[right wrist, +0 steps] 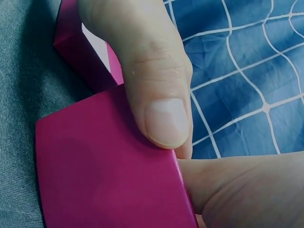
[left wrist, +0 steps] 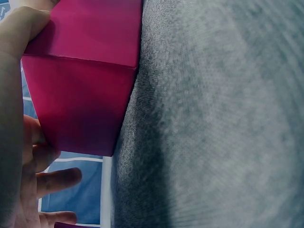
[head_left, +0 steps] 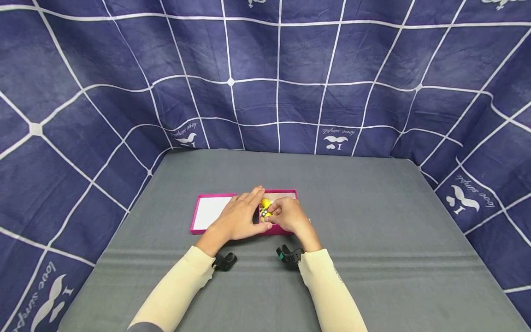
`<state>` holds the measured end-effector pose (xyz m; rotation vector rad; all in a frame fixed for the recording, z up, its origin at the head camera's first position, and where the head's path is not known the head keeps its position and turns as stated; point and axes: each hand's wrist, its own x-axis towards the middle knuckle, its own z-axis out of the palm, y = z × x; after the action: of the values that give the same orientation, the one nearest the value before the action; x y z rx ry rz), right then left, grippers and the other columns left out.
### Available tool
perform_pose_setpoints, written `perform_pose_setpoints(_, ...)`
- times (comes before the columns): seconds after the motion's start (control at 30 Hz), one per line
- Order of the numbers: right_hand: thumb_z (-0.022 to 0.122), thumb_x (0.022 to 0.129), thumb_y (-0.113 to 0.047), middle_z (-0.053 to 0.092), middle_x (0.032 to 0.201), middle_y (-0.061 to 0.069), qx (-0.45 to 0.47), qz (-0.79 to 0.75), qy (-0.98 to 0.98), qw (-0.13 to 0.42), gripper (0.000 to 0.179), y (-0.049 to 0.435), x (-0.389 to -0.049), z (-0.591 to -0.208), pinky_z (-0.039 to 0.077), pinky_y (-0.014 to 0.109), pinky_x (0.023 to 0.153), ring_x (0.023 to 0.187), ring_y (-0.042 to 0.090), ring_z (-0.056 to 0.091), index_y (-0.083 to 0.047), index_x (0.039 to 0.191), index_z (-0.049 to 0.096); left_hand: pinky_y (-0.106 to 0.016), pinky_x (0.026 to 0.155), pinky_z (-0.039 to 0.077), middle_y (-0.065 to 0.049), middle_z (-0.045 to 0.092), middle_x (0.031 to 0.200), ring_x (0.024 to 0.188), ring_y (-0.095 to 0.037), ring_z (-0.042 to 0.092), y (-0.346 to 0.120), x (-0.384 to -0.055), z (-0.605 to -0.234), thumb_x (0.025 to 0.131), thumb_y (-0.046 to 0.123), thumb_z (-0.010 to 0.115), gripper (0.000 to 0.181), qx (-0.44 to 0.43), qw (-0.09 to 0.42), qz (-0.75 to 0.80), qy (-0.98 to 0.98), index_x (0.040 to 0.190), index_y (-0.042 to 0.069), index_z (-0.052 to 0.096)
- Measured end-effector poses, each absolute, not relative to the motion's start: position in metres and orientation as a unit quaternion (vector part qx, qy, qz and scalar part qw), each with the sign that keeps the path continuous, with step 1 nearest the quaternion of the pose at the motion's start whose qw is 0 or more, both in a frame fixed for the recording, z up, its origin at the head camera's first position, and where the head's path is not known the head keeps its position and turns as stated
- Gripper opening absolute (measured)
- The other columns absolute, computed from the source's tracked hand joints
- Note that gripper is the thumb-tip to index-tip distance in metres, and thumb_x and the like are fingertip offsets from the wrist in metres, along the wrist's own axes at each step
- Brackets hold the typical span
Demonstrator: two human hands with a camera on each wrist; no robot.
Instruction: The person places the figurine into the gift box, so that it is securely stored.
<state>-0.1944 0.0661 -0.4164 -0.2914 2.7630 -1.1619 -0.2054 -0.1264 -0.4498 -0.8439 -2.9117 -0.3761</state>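
Box (head_left: 282, 230), magenta, sat on the grey table (head_left: 381, 221), where we saw the left hand (head_left: 237, 220) clasp its left end, thumb over the near rim, as the right hand (head_left: 290, 215) pinched a yellow toy (head_left: 265, 203) inside. We judged that a slackened left thumb could let the box skid and jog the toy loose. We counted two hands, one box, one white-lined lid (head_left: 209, 213); whether more toys lay hidden, we could not tell.

Magenta box (left wrist: 85, 102), yellow-black toy (head_left: 266, 203), grey table (head_left: 394, 221), white-gridded blue curtain (head_left: 255, 50)
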Motion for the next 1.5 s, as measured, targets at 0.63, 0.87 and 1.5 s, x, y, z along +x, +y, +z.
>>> perform_pose_setpoints(0.63, 0.083, 0.078, -0.013, 0.074, 0.073, -0.002, -0.122, -0.332, 0.933, 0.060, 0.007, 0.0625, -0.1967, -0.4193, 0.051, 0.028, 0.068, 0.071, 0.011, 0.062, -0.009, 0.077, 0.077, -0.062, 0.115, 0.032, 0.001, 0.027, 0.167, 0.146, -0.027, 0.039, -0.1273, -0.2041, -0.4526, 0.083, 0.087, 0.039, 0.106, -0.281, 0.061, -0.122, -0.950, 0.161, 0.017, 0.024)
perform_pose_setpoints(0.87, 0.082, 0.078, -0.012, 0.076, 0.077, -0.001, -0.117, -0.317, 0.939, 0.061, 0.003, 0.0610, -0.1971, -0.4192, 0.054, 0.031, 0.072, 0.078, 0.014, 0.065, -0.010, 0.078, 0.080, -0.062, 0.116, 0.031, 0.001, 0.026, 0.167, 0.147, -0.027, 0.038, -0.1272, -0.2045, -0.4532, 0.083, 0.086, 0.040, 0.106, -0.281, 0.058, -0.115, -0.951, 0.161, 0.018, 0.023)
perform_pose_setpoints(1.5, 0.081, 0.083, -0.015, 0.075, 0.071, -0.003, -0.133, -0.325, 0.936, 0.017, 0.008, 0.0625, -0.1915, -0.4141, 0.052, 0.027, 0.064, 0.065, 0.008, 0.061, -0.011, 0.076, 0.081, -0.062, 0.115, 0.031, 0.001, 0.026, 0.167, 0.148, -0.026, 0.037, -0.1279, -0.2045, -0.4527, 0.084, 0.082, 0.045, 0.103, -0.282, 0.058, -0.120, -0.950, 0.161, 0.017, 0.024)
